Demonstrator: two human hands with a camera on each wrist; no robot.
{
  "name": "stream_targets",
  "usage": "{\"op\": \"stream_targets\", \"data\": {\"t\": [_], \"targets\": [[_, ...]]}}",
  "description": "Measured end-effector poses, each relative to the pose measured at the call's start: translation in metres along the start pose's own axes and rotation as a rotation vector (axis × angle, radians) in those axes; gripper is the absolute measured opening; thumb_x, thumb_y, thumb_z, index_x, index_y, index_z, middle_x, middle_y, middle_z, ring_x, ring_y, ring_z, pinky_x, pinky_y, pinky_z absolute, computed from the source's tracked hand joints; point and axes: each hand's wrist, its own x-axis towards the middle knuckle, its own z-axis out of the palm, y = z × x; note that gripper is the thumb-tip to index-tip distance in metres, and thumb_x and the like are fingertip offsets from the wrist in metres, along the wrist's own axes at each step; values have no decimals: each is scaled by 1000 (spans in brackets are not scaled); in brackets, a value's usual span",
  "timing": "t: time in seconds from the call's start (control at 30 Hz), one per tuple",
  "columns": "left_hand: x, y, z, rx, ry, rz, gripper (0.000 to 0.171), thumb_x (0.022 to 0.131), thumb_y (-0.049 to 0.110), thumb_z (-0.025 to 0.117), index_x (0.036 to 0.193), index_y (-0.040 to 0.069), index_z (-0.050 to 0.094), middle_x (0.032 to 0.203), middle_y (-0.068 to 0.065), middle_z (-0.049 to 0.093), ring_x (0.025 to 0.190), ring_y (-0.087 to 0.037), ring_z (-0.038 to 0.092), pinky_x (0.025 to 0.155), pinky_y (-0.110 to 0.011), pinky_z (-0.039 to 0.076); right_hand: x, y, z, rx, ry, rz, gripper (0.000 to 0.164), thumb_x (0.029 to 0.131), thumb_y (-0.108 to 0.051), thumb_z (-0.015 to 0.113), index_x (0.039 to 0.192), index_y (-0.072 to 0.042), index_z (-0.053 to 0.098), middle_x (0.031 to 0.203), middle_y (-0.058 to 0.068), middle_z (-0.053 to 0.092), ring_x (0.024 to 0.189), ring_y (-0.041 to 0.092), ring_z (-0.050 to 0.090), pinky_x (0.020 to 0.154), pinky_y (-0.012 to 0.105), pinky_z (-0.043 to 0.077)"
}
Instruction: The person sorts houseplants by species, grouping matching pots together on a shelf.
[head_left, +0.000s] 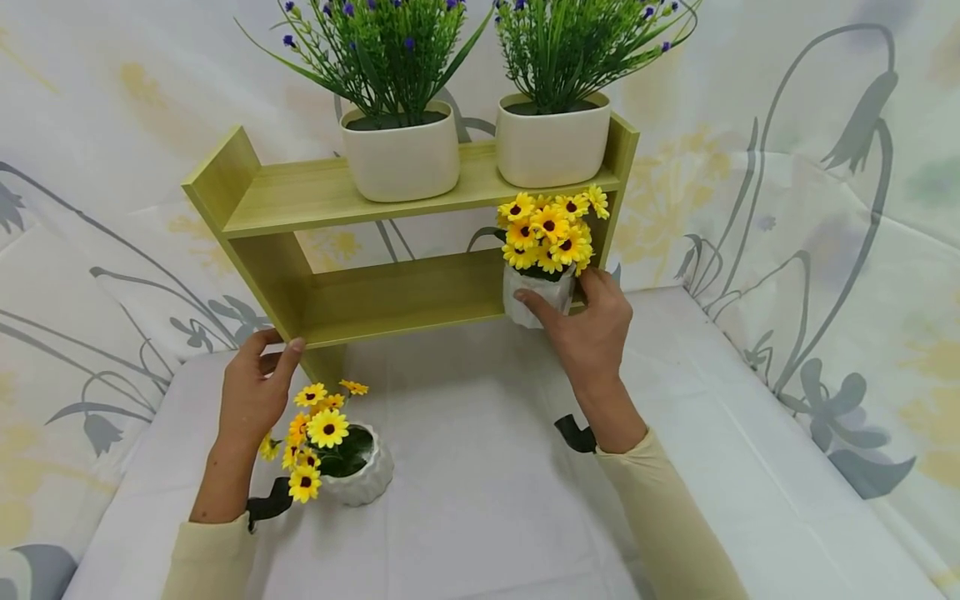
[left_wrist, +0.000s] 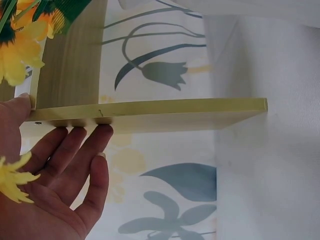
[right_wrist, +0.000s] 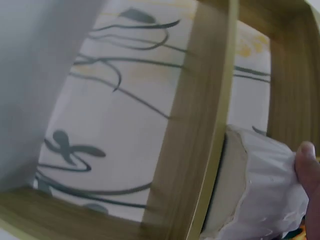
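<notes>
My right hand (head_left: 592, 329) grips a white ridged flowerpot (head_left: 525, 298) of yellow daisy-like flowers (head_left: 551, 229), thumb on its front. The pot is at the right end of the wooden shelf's (head_left: 405, 287) lower board; in the right wrist view its pale base (right_wrist: 230, 185) shows at the board's front edge. At the shelf's left side, my left hand (head_left: 255, 392) pinches the upright panel (left_wrist: 150, 109), thumb at the front edge and fingertips against its outer face. A second white pot (head_left: 367, 475) of yellow flowers tilts on the table below, beside my left wrist.
On the top board stand two cream planters (head_left: 405, 158) with green leaves and small purple flowers. The shelf stands on a white-covered table (head_left: 480, 500), before a flower-patterned cloth (head_left: 787, 167). Black straps or mounts (head_left: 576, 433) stick out at both wrists.
</notes>
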Motion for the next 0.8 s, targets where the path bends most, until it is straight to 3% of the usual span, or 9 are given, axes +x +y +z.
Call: {"op": "stream_targets", "data": {"t": [0.13,0.37,0.6,0.8], "targets": [[0,0,0,3,0,-2,55,111,40,56,146,-3,53,140,-24,61,124,-48,66,104,-68,51,-2,-3,3,-48,60,-31,62,72,-37,101,110,3,74,98,18,70,92,29,67,79,46,56],[-1,0,0,4,-4,-13,56,111,41,56,146,-2,53,140,-24,61,124,-47,66,104,-68,50,-3,-1,4,-94,91,-35,70,73,-42,100,120,3,73,108,21,65,103,36,65,88,41,56],[1,1,0,-4,1,0,54,111,40,56,146,-2,54,139,-24,62,124,-47,67,103,-68,51,-1,1,4,-95,150,-18,65,75,-48,97,104,3,67,100,20,47,94,34,52,77,33,42],[0,0,1,-1,2,-8,55,111,40,56,146,-2,54,140,-24,62,124,-47,67,103,-68,51,0,4,4,-104,144,-15,67,79,-48,95,109,5,66,95,19,48,89,38,51,74,31,39]]}}
